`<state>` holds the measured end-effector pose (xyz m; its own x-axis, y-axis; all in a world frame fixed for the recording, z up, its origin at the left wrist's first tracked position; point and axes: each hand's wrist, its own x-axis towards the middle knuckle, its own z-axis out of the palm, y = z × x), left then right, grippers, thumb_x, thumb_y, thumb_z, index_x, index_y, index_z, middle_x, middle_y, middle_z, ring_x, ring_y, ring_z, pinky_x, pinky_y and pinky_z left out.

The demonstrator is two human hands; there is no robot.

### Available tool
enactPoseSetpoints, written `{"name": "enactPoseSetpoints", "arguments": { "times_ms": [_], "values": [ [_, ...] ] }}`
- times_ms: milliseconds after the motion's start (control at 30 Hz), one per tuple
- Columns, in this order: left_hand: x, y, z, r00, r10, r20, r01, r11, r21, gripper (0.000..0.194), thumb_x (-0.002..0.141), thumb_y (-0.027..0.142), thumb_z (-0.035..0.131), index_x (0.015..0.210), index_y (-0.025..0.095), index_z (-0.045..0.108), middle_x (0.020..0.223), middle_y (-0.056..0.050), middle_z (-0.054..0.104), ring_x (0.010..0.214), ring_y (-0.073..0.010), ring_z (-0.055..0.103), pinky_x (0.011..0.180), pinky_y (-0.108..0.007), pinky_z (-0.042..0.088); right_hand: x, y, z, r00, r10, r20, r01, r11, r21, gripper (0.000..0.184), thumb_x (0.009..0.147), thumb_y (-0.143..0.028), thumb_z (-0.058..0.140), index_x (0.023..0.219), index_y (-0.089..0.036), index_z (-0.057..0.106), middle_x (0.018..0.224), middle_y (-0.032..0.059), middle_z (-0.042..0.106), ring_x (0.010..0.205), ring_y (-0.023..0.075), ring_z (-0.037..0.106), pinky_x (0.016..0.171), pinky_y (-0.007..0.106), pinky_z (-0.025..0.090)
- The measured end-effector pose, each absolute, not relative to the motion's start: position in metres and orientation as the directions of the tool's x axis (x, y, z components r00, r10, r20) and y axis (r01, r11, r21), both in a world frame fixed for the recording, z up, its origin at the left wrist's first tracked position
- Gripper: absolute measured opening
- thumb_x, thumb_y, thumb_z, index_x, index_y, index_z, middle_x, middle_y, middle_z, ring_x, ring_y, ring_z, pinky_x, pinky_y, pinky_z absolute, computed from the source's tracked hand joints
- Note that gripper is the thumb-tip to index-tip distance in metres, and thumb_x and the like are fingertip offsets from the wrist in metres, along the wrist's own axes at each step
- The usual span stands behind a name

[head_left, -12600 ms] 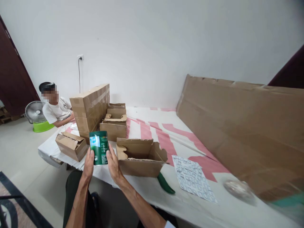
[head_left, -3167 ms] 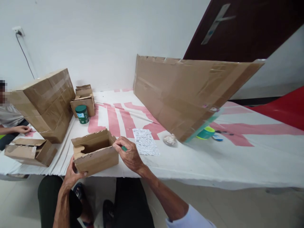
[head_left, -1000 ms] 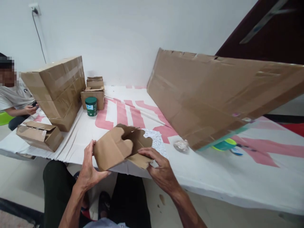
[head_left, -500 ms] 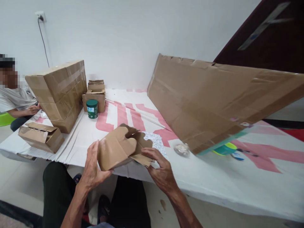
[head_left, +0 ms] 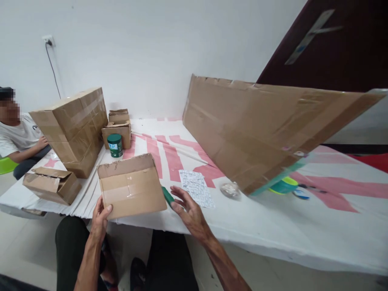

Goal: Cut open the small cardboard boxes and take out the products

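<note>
In the head view my left hand (head_left: 101, 216) grips a small brown cardboard box (head_left: 131, 192) by its lower left corner, thumb on the near face. The box is raised over the table's front edge with a broad taped side toward me. A dark green object (head_left: 167, 197) shows at the box's right end; most of it is hidden, so its kind is unclear. My right hand (head_left: 189, 212) is beside this green part, fingers spread and nothing gripped in them. Right of the box lies a printed paper sheet (head_left: 197, 190), with a clear plastic packet (head_left: 230, 190) beyond it.
Stacked taped cartons (head_left: 72, 129) stand at the left, with an open carton (head_left: 51, 185) before them. A green canister (head_left: 115, 145) stands by another open carton (head_left: 117, 131). A large cardboard sheet (head_left: 257, 129) leans at the right above a green-yellow bowl (head_left: 284, 185). A person (head_left: 20, 133) sits far left.
The box has turned and moved left, its torn flaps now out of sight and a taped side showing. My right hand has let go of the flap. The green object and the paper show more.
</note>
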<state>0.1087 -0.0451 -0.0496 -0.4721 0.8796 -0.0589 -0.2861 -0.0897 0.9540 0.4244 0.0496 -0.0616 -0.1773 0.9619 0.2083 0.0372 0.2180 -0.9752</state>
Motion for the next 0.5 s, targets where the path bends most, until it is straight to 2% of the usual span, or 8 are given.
{"name": "enactPoseSetpoints", "arguments": {
  "times_ms": [167,267,367,500],
  "values": [
    [0.105,-0.052,-0.046,-0.425,0.904,-0.051,-0.305,-0.090,0.948,0.088,0.056,0.044,0.093,0.136,0.021,0.067,0.141,-0.014,0.070,0.136,-0.0408,0.061,0.106,-0.045,0.056,0.414,0.050,-0.070,-0.360,0.928,0.098,-0.095,0.068,-0.993,0.098,0.078,-0.073,0.080,0.157,-0.028,0.046,0.165,0.0187,0.047,0.151,0.0367,0.047,0.121,0.059,0.043],
    [0.095,-0.061,-0.045,-0.370,0.927,-0.061,-0.292,-0.054,0.955,0.089,0.049,0.037,0.095,0.132,0.022,0.068,0.129,-0.012,0.075,0.128,-0.0413,0.066,0.102,-0.044,0.058,0.412,0.044,-0.068,-0.493,0.866,0.085,-0.133,0.022,-0.991,0.113,0.071,-0.069,0.087,0.163,-0.029,0.036,0.167,0.0183,0.044,0.152,0.0371,0.046,0.121,0.059,0.042],
    [0.085,-0.071,-0.046,-0.333,0.939,-0.089,-0.261,-0.001,0.965,0.082,0.043,0.029,0.095,0.121,0.021,0.071,0.111,-0.010,0.079,0.117,-0.0399,0.071,0.095,-0.042,0.060,0.411,0.032,-0.066,-0.572,0.816,0.078,-0.114,0.015,-0.993,0.110,0.069,-0.062,0.091,0.161,-0.031,0.041,0.163,0.0141,0.050,0.148,0.0370,0.050,0.121,0.059,0.042],
    [0.082,-0.080,-0.043,-0.263,0.955,-0.140,-0.233,0.078,0.969,0.070,0.044,0.025,0.092,0.111,0.020,0.072,0.110,-0.010,0.079,0.109,-0.0370,0.072,0.089,-0.038,0.060,0.408,0.017,-0.063,-0.624,0.779,0.063,-0.093,0.006,-0.996,0.099,0.071,-0.057,0.091,0.157,-0.029,0.050,0.142,0.0109,0.067,0.136,0.0363,0.060,0.115,0.054,0.051]
  ]
}}
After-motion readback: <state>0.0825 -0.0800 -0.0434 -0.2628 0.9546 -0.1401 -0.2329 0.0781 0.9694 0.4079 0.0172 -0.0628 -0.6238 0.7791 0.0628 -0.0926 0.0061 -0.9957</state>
